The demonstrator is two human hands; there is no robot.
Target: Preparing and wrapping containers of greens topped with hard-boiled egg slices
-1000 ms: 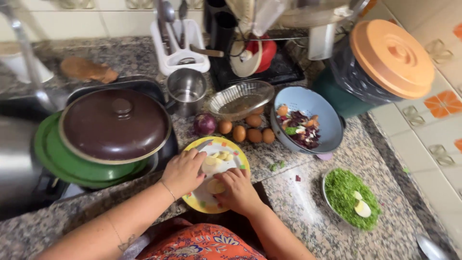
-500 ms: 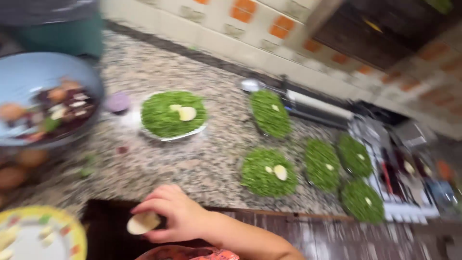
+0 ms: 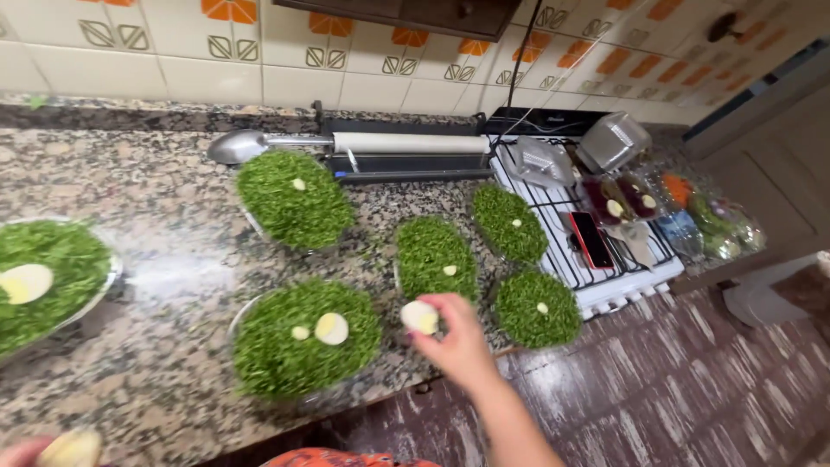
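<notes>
The right hand [image 3: 458, 342] is reaching out over the lower middle of the frame, its fingers [image 3: 435, 304] clamped on a pale egg half [image 3: 420, 317]. That egg half is hovering at the front edge of the speckled granite tabletop [image 3: 147, 173], between two plates of chopped greens: the large one [image 3: 304, 337] just to its left, which is already carrying an egg half and a smaller pale piece, and a smaller one [image 3: 538, 309] just to its right, which is carrying a small pale piece. Directly above the hand in the frame, an oval plate of greens [image 3: 435, 257] is sitting with one pale piece on it.

The left hand [image 3: 22, 451] is only just showing at the lower left corner, blurred, with a second egg half [image 3: 73, 450] against it; whether its fingers are closing on that piece, I cannot tell.

More plates of greens are lying across the tabletop: one at the far left edge [image 3: 52, 277] with an egg half on it, one in the upper middle [image 3: 294, 199], and one [image 3: 510, 223] resting partly on the white stove [image 3: 605, 281] at the right. A metal ladle [image 3: 238, 145] is lying along the back near the tiled wall [image 3: 216, 52]. On the stove, a red phone [image 3: 591, 239] and several clear plastic containers [image 3: 618, 195] are sitting close together.
</notes>
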